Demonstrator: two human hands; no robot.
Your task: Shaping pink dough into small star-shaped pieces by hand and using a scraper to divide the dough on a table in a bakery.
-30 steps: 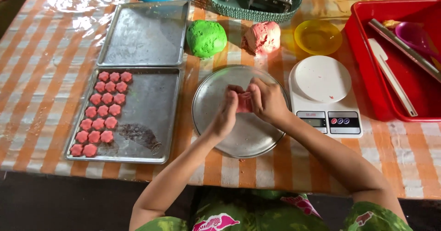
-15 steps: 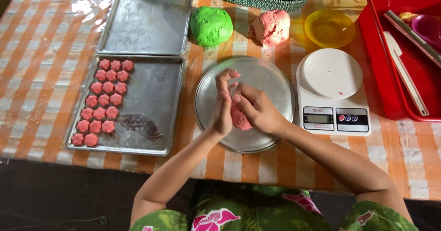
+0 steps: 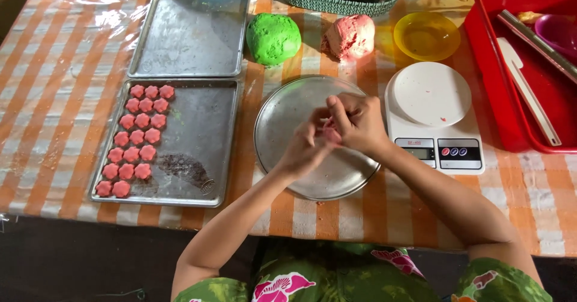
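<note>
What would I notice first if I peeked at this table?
Probably the bright green dough ball and the pink dough lump side by side at the far edge. Next, the rows of little pink flower-shaped pieces on the near baking tray at the left. In the middle, the left hand and right hand press a small pink bit of dough over a round metal plate.

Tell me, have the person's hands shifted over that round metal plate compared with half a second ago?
Yes. Both hands, left hand and right hand, sit nearer the round metal plate's far, scale-side rim; earlier they worked over its middle.
</note>
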